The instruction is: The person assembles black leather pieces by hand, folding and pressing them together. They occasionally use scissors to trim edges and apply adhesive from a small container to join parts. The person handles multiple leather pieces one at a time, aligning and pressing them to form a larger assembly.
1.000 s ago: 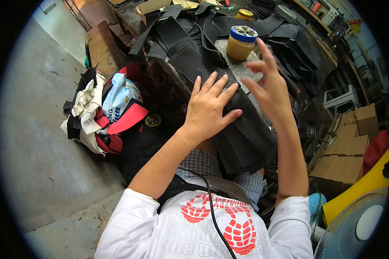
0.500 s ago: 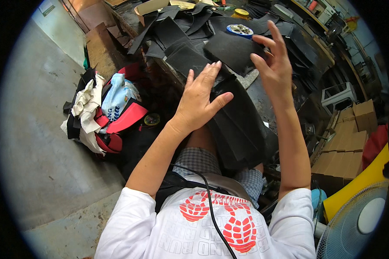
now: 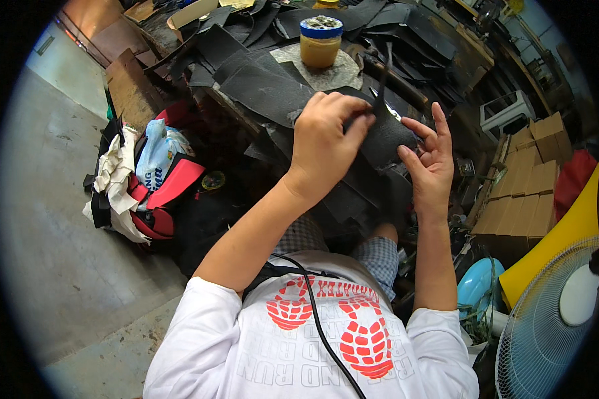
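My left hand (image 3: 327,143) is closed, its thumb and fingers pinching a thin black strip (image 3: 383,76) that stands up from the fingertips. To its right, my right hand (image 3: 430,156) has its fingers apart, with thumb and fingertips by the edge of a black sheet piece (image 3: 387,138). A shiny metal tool (image 3: 389,108) shows between the hands; its kind is unclear. More black sheet pieces (image 3: 353,193) lie over my lap, blurred and partly hidden by my left forearm. Beyond the hands, a jar with a blue rim (image 3: 319,50) and yellowish contents stands on the work surface.
Overlapping black sheets (image 3: 256,80) cover much of the bench. At left sits a pile of cloth and red scraps (image 3: 146,179). Cardboard boxes (image 3: 522,199), a white plastic stool (image 3: 506,113) and a fan (image 3: 546,326) stand at right. A black cable (image 3: 316,312) crosses my shirt.
My left hand has gone from flat and spread to pinching a black strip. The right hand has come lower, its fingers more curled. The view has shifted, and the jar now shows its side.
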`<state>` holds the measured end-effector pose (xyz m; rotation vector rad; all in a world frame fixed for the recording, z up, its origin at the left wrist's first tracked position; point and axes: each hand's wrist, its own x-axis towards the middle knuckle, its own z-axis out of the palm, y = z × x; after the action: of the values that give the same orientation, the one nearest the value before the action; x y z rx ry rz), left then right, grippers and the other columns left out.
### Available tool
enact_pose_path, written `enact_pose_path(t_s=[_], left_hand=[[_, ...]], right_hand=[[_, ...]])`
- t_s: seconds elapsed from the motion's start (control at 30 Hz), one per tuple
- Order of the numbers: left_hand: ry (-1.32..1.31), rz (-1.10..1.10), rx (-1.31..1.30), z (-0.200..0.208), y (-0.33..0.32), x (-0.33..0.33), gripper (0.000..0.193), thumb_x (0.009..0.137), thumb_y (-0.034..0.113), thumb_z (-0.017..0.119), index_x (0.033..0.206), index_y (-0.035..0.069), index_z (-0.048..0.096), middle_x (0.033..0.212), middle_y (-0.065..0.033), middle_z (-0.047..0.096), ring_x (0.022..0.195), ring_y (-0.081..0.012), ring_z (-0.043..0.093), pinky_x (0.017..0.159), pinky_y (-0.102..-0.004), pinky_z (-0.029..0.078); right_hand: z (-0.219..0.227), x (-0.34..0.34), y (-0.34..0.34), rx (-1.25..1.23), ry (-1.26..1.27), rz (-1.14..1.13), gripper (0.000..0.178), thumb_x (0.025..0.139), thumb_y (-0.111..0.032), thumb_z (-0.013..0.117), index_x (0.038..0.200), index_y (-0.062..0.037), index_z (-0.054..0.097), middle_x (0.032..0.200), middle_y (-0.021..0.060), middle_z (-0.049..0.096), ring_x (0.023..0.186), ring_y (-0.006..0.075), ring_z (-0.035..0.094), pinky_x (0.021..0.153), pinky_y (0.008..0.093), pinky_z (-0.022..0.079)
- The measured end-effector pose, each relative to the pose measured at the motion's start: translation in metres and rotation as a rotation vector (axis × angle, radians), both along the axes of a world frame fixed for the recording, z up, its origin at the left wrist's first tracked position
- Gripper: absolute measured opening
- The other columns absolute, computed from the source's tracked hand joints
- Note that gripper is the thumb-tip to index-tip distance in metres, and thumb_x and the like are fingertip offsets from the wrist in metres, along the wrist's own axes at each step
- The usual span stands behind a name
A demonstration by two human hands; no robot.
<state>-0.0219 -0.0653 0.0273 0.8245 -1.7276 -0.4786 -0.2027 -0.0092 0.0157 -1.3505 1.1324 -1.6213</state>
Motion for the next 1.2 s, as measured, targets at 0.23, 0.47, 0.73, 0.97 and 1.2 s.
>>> enact_pose_path(t_s=[0.23, 0.47, 0.73, 0.97, 1.2], left_hand=[[0.78, -0.59, 0.677, 0.01, 0.0, -0.007, 0.026, 0.101, 0.019, 0.057, 0.121, 0.003, 0.053, 0.095, -0.0039, 0.067, 0.078, -0.0076, 0.064, 0.067, -0.0207, 0.052], [0.485, -0.671, 0.743, 0.01, 0.024, -0.004, 0.031, 0.088, 0.015, 0.074, 0.111, 0.001, 0.059, 0.102, -0.0061, 0.068, 0.088, -0.0103, 0.065, 0.081, -0.0262, 0.054], [0.708, -0.58, 0.854, -0.005, 0.029, -0.002, 0.031, 0.083, 0.008, 0.078, 0.111, 0.0, 0.066, 0.102, -0.006, 0.071, 0.092, -0.0104, 0.065, 0.087, -0.0266, 0.052], [0.543, -0.495, 0.802, -0.008, 0.032, -0.002, 0.014, 0.087, 0.013, 0.075, 0.091, 0.001, 0.067, 0.08, 0.0028, 0.062, 0.071, -0.0017, 0.051, 0.063, -0.0173, 0.039], [0.611, -0.487, 0.806, -0.009, 0.032, 0.003, 0.009, 0.088, 0.009, 0.068, 0.09, 0.0, 0.068, 0.08, 0.0018, 0.063, 0.074, -0.0029, 0.054, 0.069, -0.0185, 0.043]], right_hand=[[0.016, -0.006, 0.006, -0.187, 0.423, -0.071, 0.088, 0.082, -0.001, 0.072, 0.155, -0.0099, 0.024, 0.126, 0.0202, 0.06, 0.092, 0.01, 0.065, 0.08, 0.0199, 0.052], [0.03, 0.002, 0.005, -0.016, -0.026, -0.095, 0.085, 0.082, -0.002, 0.073, 0.153, -0.0062, 0.026, 0.113, 0.0118, 0.066, 0.084, 0.0065, 0.065, 0.074, 0.0172, 0.051], [0.019, 0.015, 0.008, -0.015, -0.221, 0.155, 0.094, 0.081, 0.005, 0.071, 0.156, -0.0094, 0.016, 0.113, 0.0157, 0.066, 0.1, 0.0166, 0.067, 0.088, 0.0289, 0.055], [0.019, 0.016, 0.007, 0.025, -0.36, 0.135, 0.095, 0.079, 0.009, 0.069, 0.156, -0.0105, 0.017, 0.115, 0.0157, 0.066, 0.101, 0.0171, 0.067, 0.094, 0.0317, 0.054], [0.018, 0.015, 0.011, 0.004, -0.324, 0.103, 0.093, 0.079, 0.009, 0.067, 0.156, -0.0103, 0.018, 0.113, 0.0152, 0.068, 0.102, 0.0173, 0.067, 0.093, 0.0309, 0.054]])
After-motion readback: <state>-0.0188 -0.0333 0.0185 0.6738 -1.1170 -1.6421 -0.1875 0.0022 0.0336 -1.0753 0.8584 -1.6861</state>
